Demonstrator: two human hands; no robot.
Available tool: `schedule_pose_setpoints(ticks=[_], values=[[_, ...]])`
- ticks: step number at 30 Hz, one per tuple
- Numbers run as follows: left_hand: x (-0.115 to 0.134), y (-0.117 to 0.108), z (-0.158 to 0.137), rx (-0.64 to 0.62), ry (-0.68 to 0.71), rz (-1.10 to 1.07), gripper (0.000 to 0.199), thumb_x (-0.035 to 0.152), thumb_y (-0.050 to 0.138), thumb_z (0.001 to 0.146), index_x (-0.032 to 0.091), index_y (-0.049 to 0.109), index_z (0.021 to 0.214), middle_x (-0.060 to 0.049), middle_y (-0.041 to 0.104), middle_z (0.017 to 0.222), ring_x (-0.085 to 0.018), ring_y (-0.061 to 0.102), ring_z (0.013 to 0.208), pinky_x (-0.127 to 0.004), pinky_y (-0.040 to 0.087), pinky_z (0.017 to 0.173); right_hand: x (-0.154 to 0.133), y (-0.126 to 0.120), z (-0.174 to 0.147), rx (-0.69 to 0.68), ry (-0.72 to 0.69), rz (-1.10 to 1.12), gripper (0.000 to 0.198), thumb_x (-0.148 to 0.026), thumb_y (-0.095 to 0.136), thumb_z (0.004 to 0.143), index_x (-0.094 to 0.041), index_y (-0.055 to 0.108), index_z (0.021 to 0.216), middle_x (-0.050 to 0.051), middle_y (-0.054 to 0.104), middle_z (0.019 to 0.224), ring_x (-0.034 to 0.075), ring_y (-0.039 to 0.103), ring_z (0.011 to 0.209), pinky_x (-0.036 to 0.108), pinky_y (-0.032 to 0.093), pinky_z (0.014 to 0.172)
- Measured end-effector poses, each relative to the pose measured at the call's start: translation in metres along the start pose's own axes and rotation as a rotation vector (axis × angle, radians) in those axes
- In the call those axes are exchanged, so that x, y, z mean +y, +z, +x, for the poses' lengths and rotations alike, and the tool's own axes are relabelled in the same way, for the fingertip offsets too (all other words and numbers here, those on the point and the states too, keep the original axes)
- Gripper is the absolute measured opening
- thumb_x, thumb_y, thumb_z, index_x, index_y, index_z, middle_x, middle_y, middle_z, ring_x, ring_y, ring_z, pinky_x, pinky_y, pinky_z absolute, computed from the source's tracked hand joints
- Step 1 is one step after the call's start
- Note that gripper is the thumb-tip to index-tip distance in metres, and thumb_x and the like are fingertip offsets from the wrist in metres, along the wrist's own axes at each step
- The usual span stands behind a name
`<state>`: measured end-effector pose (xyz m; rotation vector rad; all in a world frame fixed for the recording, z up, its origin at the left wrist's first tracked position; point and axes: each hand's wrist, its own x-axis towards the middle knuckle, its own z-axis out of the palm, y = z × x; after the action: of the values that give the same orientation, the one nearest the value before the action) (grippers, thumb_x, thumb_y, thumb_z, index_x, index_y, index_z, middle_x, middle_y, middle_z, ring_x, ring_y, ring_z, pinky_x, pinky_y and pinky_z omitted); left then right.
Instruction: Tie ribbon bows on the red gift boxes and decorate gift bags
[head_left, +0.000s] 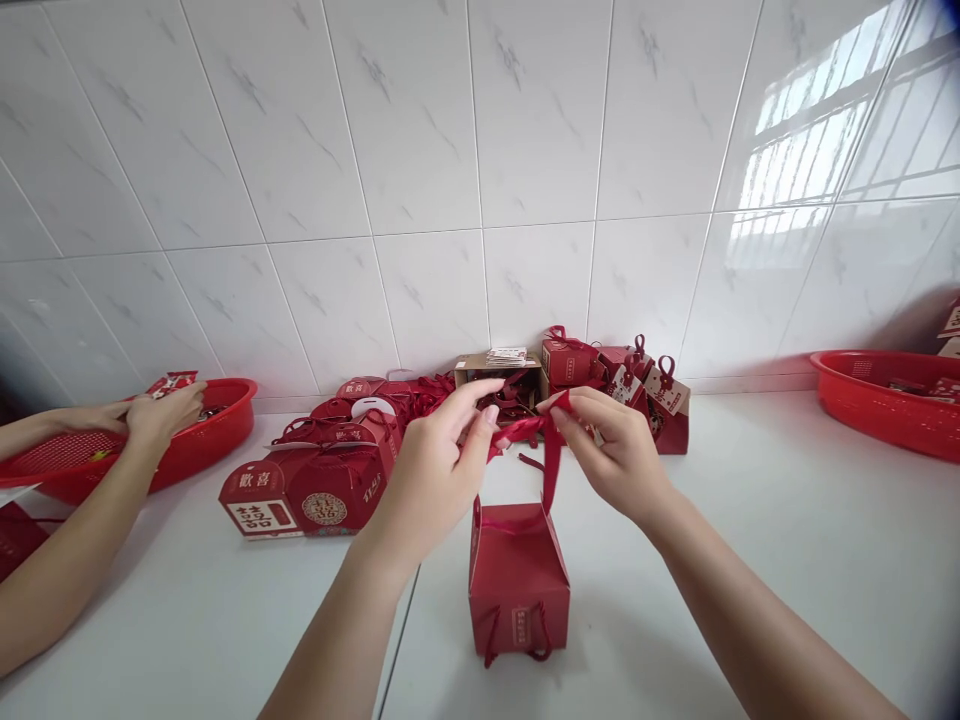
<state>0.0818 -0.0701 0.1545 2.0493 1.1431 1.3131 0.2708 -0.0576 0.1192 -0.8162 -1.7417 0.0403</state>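
A small red gift box (519, 570) with a rope handle on its near side stands upright on the white table in front of me. Red ribbon (553, 465) rises from its top, and both my hands are closed on it above the box. My left hand (450, 465) pinches the ribbon between thumb and fingers. Opposite it, my right hand (611, 445) grips the ribbon too, the two hands a short way apart. Between them the ribbon looks twisted or looped; I cannot tell whether it is knotted.
Printed red gift boxes (322, 490) crowd the left middle. Behind stand an open carton (466, 375) with cards on it and tagged red boxes (675, 432). Red plastic baskets (225, 425) flank both sides; at the left one, another person's hands (161, 410) hold a small red packet.
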Motion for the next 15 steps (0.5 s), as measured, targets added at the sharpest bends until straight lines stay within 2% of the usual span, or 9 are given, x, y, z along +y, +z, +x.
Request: schedule_pose_setpoints(ticks=[2, 4, 7, 9, 11, 12, 15], values=[[0.005, -0.003, -0.002, 0.085, 0.066, 0.152, 0.035, 0.037, 0.053, 0.091, 0.027, 0.061, 0.123, 0.0, 0.067, 0.074, -0.015, 0.057, 0.059, -0.026, 0.041, 0.063, -0.002, -0.003, -0.003, 0.015, 0.151, -0.086, 0.033, -0.029, 0.047, 0.093, -0.021, 0.044, 0.062, 0.003, 0.057, 0.069, 0.014, 0.048, 0.059, 0.027, 0.035, 0.051], [0.008, -0.01, -0.006, 0.177, 0.1, 0.274, 0.031, 0.032, 0.06, 0.086, 0.025, 0.065, 0.116, 0.003, 0.062, 0.067, -0.013, 0.047, 0.049, -0.026, 0.038, 0.062, -0.003, -0.01, -0.01, -0.024, 0.258, -0.198, 0.038, -0.031, 0.047, 0.09, -0.022, 0.032, 0.057, -0.001, 0.046, 0.058, 0.013, 0.039, 0.052, 0.027, 0.028, 0.048], [0.002, -0.03, -0.014, 0.257, 0.103, 0.361, 0.02, 0.024, 0.068, 0.075, 0.026, 0.069, 0.095, 0.006, 0.052, 0.057, -0.012, 0.041, 0.047, -0.025, 0.033, 0.061, 0.002, -0.026, -0.029, -0.152, 0.404, -0.388, 0.035, -0.031, 0.047, 0.085, -0.022, 0.028, 0.057, -0.001, 0.042, 0.053, 0.013, 0.036, 0.05, 0.027, 0.025, 0.048], [-0.01, -0.046, -0.025, 0.226, 0.039, 0.406, 0.015, 0.02, 0.068, 0.071, 0.026, 0.068, 0.085, 0.006, 0.047, 0.054, -0.013, 0.042, 0.049, -0.024, 0.032, 0.06, 0.009, -0.038, -0.046, -0.281, 0.515, -0.516, 0.031, -0.03, 0.048, 0.082, -0.022, 0.031, 0.057, 0.0, 0.046, 0.055, 0.015, 0.039, 0.051, 0.027, 0.024, 0.048], [-0.028, -0.06, -0.038, 0.14, -0.086, 0.483, 0.018, 0.018, 0.064, 0.069, 0.025, 0.065, 0.086, 0.006, 0.047, 0.056, -0.014, 0.043, 0.05, -0.024, 0.031, 0.057, 0.021, -0.048, -0.065, -0.409, 0.622, -0.606, 0.027, -0.027, 0.048, 0.079, -0.022, 0.033, 0.057, 0.001, 0.051, 0.058, 0.016, 0.041, 0.053, 0.027, 0.024, 0.048], [-0.039, -0.066, -0.046, 0.092, -0.16, 0.518, 0.021, 0.016, 0.061, 0.069, 0.025, 0.064, 0.087, 0.007, 0.046, 0.058, -0.014, 0.043, 0.051, -0.024, 0.032, 0.057, 0.027, -0.051, -0.075, -0.441, 0.662, -0.624, 0.027, -0.025, 0.049, 0.078, -0.022, 0.034, 0.056, 0.001, 0.052, 0.058, 0.016, 0.041, 0.052, 0.027, 0.024, 0.047], [-0.073, -0.07, -0.069, 0.066, -0.249, 0.538, 0.02, 0.01, 0.056, 0.062, 0.023, 0.062, 0.077, 0.007, 0.044, 0.053, -0.014, 0.043, 0.05, -0.025, 0.033, 0.056, 0.046, -0.057, -0.102, -0.483, 0.74, -0.636, 0.03, -0.021, 0.05, 0.075, -0.022, 0.033, 0.05, 0.002, 0.05, 0.052, 0.016, 0.042, 0.047, 0.027, 0.024, 0.045]])
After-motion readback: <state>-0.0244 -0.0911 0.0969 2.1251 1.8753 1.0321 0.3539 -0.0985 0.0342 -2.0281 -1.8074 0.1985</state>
